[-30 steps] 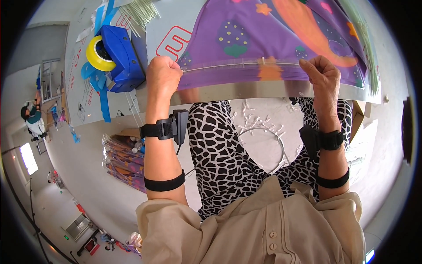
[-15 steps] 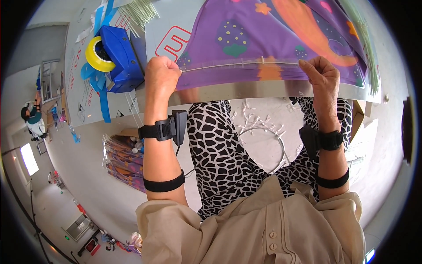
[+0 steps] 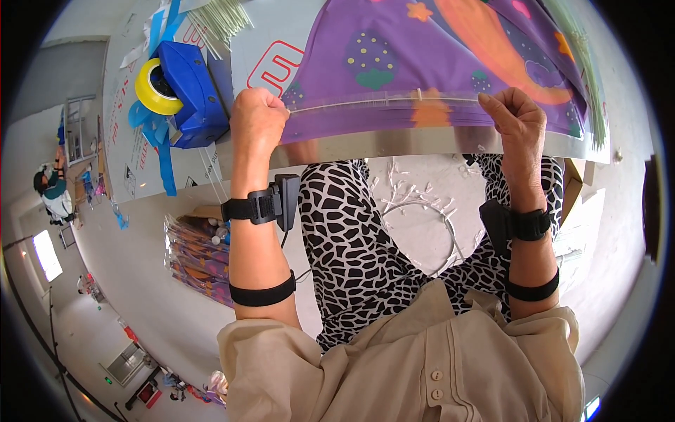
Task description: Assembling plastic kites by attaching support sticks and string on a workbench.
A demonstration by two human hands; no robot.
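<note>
A thin whitish rod [image 3: 351, 105] is stretched between my two hands, slightly bowed, with a narrow clear film along it. My left hand [image 3: 258, 123] is closed on its left end. Pinched between the thumb and fingers of my right hand [image 3: 519, 125] is the other end. A small pale upright piece [image 3: 420, 93] sticks up from the rod, right of its middle. Behind and beneath lies a purple cloth [image 3: 337, 77] printed with dotted strawberries, stars and orange shapes. Whether the rod touches the cloth, I cannot tell.
To the left stands a blue tape dispenser [image 3: 200, 95] with a yellow-rimmed roll [image 3: 158, 86]. Pale thin rods lie in bundles at the top left [image 3: 219, 21] and right edge [image 3: 594, 91]. White scraps [image 3: 425, 200] litter the floor. A person [image 3: 55, 190] is far left.
</note>
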